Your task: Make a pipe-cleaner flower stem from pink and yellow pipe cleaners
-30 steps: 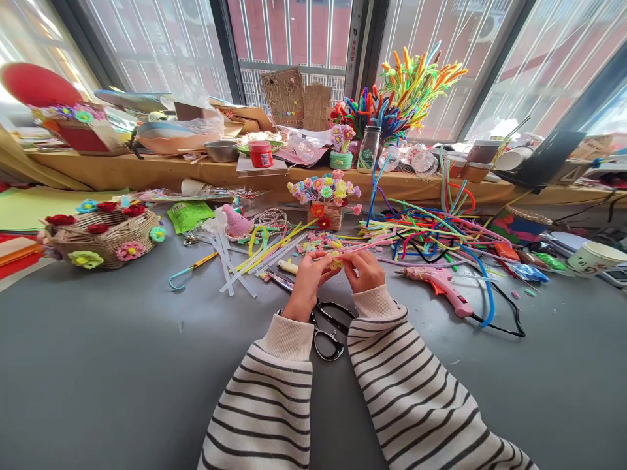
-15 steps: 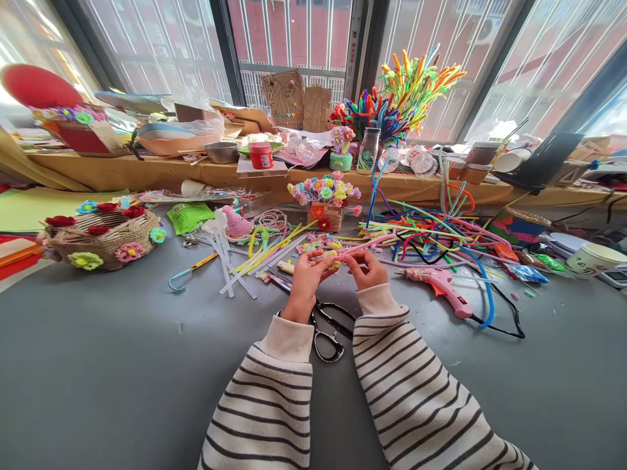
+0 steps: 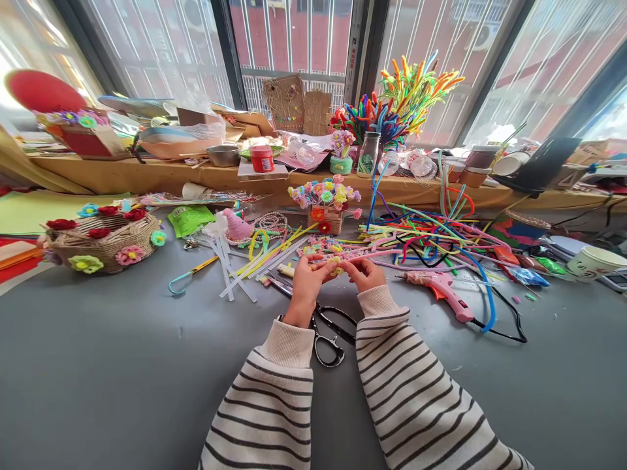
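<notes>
Between my hands, above the middle of the table, is a small fuzzy yellow flower (image 3: pixel 336 264). My left hand (image 3: pixel 309 282) pinches it between thumb and fingers from the left. My right hand (image 3: pixel 368 274) is closed with its fingertips against the flower's right side; whether it grips a petal or something smaller is hard to see. Below my hands lie black-handled scissors (image 3: pixel 329 364), their blades partly behind my left hand. A pink glue gun (image 3: pixel 448 292) rests on its side to the right of my right hand.
A woven basket with flowers (image 3: pixel 110 251) stands at left. White glue sticks (image 3: pixel 224 264) and a hook-ended stick (image 3: pixel 189 275) lie nearer. Behind my hands is a small flower-filled basket (image 3: pixel 327 220). Tangled pipe cleaners (image 3: pixel 421 235) spread to the right, with a paper cup (image 3: pixel 595 261) beyond.
My right hand has turned slightly and its fingers have closed in nearer to the yellow flower. My left hand keeps its pinch. The view has shifted very little.
</notes>
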The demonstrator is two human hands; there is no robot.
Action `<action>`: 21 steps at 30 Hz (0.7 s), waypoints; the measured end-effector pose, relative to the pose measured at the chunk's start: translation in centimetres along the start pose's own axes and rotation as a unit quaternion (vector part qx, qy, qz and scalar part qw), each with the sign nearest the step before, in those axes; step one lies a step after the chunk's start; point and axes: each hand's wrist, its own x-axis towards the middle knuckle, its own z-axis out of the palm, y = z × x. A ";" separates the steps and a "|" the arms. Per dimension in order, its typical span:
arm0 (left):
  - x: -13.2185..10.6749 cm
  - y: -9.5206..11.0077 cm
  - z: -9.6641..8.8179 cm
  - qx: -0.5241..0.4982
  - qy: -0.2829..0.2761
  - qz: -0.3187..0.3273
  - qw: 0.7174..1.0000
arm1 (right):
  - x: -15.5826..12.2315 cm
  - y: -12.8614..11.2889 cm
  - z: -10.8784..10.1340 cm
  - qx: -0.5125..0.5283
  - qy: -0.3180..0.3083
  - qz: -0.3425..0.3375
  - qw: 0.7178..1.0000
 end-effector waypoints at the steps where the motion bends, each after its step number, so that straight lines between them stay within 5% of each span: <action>1: 0.0 0.0 0.0 0.001 -0.001 0.002 1.000 | 0.0 0.0 0.0 0.013 -0.006 0.011 1.000; 7: 0.3 -0.6 -0.2 0.015 -0.008 0.039 0.999 | 0.0 0.5 0.9 0.098 0.034 0.088 0.991; 12: 0.4 -0.6 -0.3 0.012 -0.007 0.042 0.999 | 0.0 0.6 1.0 0.135 0.007 0.117 0.984; 17: 0.3 -0.1 -0.2 -0.026 0.011 -0.003 1.000 | -0.3 -0.2 0.2 -0.008 0.006 -0.068 0.998; 21: 0.1 0.0 -0.1 -0.020 0.019 -0.027 0.999 | -0.5 -0.2 -0.1 -0.151 0.024 -0.221 0.963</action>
